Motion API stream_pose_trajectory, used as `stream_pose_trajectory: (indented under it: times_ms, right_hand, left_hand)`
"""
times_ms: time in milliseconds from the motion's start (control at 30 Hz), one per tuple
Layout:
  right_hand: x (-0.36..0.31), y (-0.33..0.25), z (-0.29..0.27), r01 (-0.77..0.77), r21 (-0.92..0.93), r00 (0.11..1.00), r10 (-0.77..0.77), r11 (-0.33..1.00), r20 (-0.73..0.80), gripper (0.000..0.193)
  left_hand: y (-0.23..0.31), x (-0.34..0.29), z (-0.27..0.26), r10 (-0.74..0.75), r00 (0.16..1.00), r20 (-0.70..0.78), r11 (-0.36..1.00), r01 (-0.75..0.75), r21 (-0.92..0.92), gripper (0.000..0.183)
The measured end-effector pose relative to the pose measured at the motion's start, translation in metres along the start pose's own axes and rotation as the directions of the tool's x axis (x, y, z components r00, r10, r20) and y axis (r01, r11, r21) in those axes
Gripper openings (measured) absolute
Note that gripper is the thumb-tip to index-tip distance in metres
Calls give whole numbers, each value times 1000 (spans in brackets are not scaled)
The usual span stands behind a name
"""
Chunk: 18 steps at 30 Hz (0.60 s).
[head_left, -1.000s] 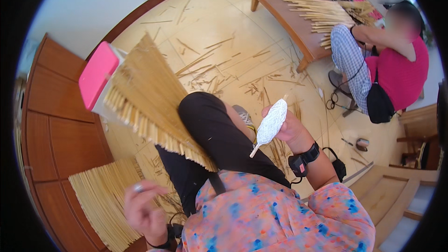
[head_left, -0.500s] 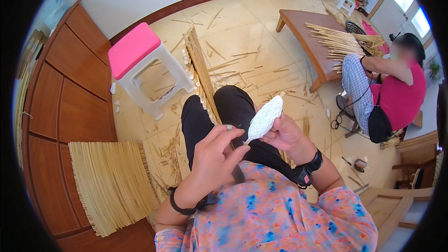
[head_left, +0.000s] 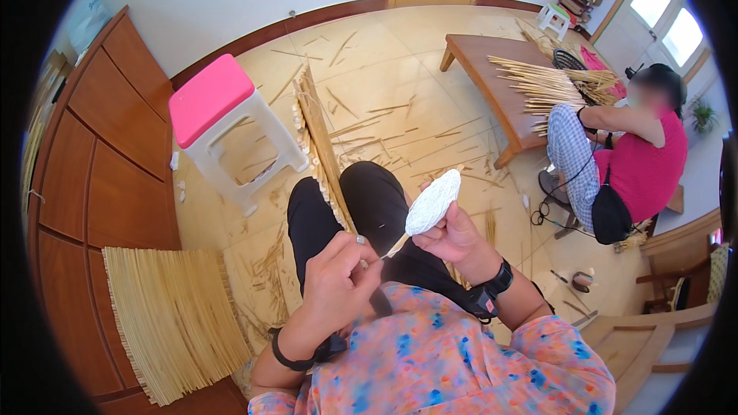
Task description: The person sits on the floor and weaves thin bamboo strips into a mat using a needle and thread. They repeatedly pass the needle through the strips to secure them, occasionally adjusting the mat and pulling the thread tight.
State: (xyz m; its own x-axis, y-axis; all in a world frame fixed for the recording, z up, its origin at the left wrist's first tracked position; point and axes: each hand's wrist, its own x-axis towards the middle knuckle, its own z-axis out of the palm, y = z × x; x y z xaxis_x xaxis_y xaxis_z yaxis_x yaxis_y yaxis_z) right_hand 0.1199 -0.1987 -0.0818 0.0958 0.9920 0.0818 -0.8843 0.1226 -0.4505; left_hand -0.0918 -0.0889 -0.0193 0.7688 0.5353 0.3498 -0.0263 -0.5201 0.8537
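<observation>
We note the right hand (head_left: 455,240) gripping the white spindle (head_left: 433,203); the left hand (head_left: 338,270) has fingertips pressed together near its stick (head_left: 397,247); what they pinch, we cannot tell.

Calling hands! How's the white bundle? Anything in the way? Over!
Right hand gripping white bundle. Left hand pinched shut beside its stick. Reed mat between knees, apart from bundle.

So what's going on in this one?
The wearer's right hand holds a white, spindle-shaped wound bundle on a pale stick. The left hand is curled near the stick's lower end; whether it grips anything is unclear. A tan panel of stalks shows edge-on between the knees. Nearby, a person in pink sits beside a low brown table.
</observation>
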Motion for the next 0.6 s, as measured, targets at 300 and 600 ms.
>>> stream_pose_trajectory:
  times_ms: [300, 600]
  right_hand:
    - [-4, -22, -10, 77, -246, 993, -95, 966, -64, 48]
    - [-12, -25, -29, 97, -3, 994, -96, 995, 44, 47]
  left_hand:
    - [4, 3, -19, 12, 974, -226, 996, 8, 87, 14]
    - [12, 10, -24, 26, 973, -230, 984, 15, 175, 14]
